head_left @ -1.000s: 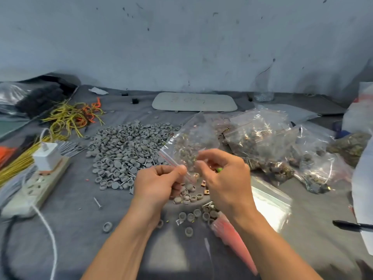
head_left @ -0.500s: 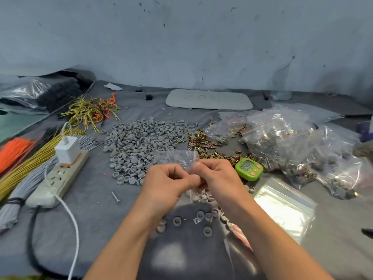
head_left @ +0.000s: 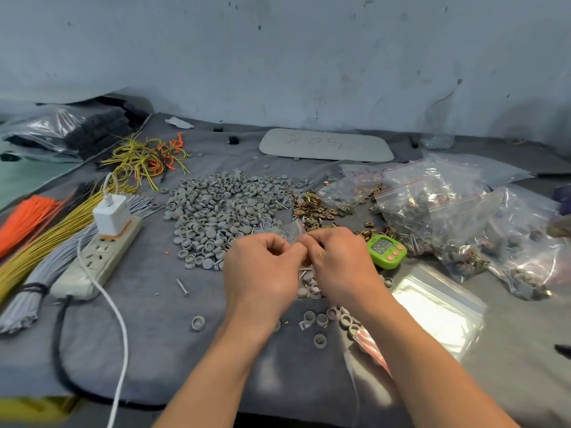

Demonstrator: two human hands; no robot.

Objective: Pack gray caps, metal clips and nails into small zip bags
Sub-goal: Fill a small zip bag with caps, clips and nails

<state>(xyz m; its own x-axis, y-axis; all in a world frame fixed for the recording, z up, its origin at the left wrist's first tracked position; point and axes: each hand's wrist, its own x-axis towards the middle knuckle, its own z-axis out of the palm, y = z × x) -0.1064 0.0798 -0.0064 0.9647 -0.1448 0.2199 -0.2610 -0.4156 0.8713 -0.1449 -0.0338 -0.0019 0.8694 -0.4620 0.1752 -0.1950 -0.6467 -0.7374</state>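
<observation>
My left hand [head_left: 262, 270] and my right hand [head_left: 340, 264] meet at the middle of the table, fingertips together, pinching a small clear zip bag [head_left: 292, 230] whose top edge shows just beyond them. Most of the bag is hidden behind my hands. A big pile of gray caps [head_left: 225, 208] lies beyond my left hand. Brass-coloured metal clips [head_left: 315, 208] are heaped beyond my right hand. A loose nail [head_left: 183, 286] lies left of my left wrist. Several gray caps [head_left: 321, 319] are scattered between my forearms.
Filled zip bags [head_left: 448, 217] pile up at the right, a stack of empty zip bags [head_left: 438, 307] lies by my right forearm. A green timer [head_left: 386, 250] sits right of my right hand. A power strip with charger [head_left: 99, 254] and wire bundles [head_left: 46, 230] lie left.
The bag, held up and spread open a second ago, has come down low over the table and my fingertips have closed together on it. The view has shifted left and down.
</observation>
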